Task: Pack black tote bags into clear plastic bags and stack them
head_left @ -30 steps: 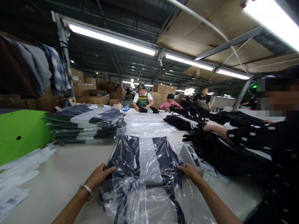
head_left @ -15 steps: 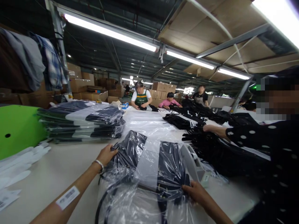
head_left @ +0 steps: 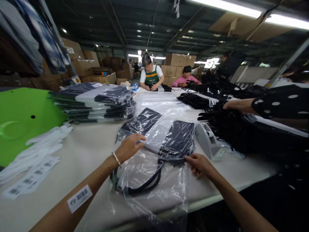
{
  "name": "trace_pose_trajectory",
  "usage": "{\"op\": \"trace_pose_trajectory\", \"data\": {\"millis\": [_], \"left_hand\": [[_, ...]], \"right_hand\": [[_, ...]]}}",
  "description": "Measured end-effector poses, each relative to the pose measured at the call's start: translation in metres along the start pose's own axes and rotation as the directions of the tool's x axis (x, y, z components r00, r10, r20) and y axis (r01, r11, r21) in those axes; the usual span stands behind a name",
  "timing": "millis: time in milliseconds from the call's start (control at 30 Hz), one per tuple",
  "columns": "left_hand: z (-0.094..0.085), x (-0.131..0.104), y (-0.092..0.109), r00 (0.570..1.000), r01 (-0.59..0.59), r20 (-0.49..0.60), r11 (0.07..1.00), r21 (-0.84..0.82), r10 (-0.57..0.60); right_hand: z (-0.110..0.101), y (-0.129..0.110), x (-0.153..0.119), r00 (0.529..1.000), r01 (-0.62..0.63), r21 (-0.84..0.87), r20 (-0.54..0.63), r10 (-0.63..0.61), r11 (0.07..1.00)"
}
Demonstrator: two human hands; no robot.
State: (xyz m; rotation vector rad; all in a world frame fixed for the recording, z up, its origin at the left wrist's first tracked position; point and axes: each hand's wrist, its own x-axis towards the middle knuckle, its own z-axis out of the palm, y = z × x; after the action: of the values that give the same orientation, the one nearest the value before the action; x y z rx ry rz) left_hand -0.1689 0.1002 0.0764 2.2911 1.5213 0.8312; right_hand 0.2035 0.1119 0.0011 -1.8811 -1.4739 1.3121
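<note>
In front of me a folded dark navy cloth item with a white band (head_left: 158, 132) lies in a clear plastic bag (head_left: 154, 199) on the table. Its dark strap (head_left: 145, 187) loops toward me inside the loose plastic. My left hand (head_left: 129, 148) rests over the item's near left part, fingers stretched toward the white band and thumb apart. At the near right corner, my right hand (head_left: 196, 164) pinches the bag's plastic between thumb and fingers. A barcode sticker (head_left: 79, 198) is on my left forearm.
Bagged dark items are stacked (head_left: 96, 103) at left, by a green box (head_left: 29, 119), white gloves (head_left: 45, 145) and barcode labels (head_left: 33, 177). A grey tape dispenser (head_left: 209, 140) stands at right. A co-worker's polka-dot sleeve (head_left: 280, 103) reaches over black goods (head_left: 253, 132). Others work behind.
My left hand has left the item's left edge and moved right onto its near part. My right hand still pinches the near right corner. The bagged item lies flatter, its strap more visible.
</note>
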Motion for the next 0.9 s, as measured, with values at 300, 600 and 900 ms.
{"op": "trace_pose_trajectory", "data": {"millis": [300, 600, 900], "left_hand": [[0.035, -0.129, 0.05, 0.933, -0.299, 0.2, 0.954, -0.033, 0.299], [0.056, -0.119, 0.085, 0.968, -0.218, 0.161, 0.964, 0.153, 0.193], [0.079, -0.096, 0.077, 0.99, -0.007, 0.133, 0.936, 0.352, -0.043]], "right_hand": [[-0.014, 0.026, -0.057, 0.599, 0.615, -0.513, -0.19, -0.778, 0.599], [0.046, 0.056, -0.114, 0.051, 0.812, -0.527, 0.491, -0.87, -0.25], [0.076, 0.02, -0.128, -0.019, 0.972, -0.212, 0.368, -0.929, -0.104]]}}
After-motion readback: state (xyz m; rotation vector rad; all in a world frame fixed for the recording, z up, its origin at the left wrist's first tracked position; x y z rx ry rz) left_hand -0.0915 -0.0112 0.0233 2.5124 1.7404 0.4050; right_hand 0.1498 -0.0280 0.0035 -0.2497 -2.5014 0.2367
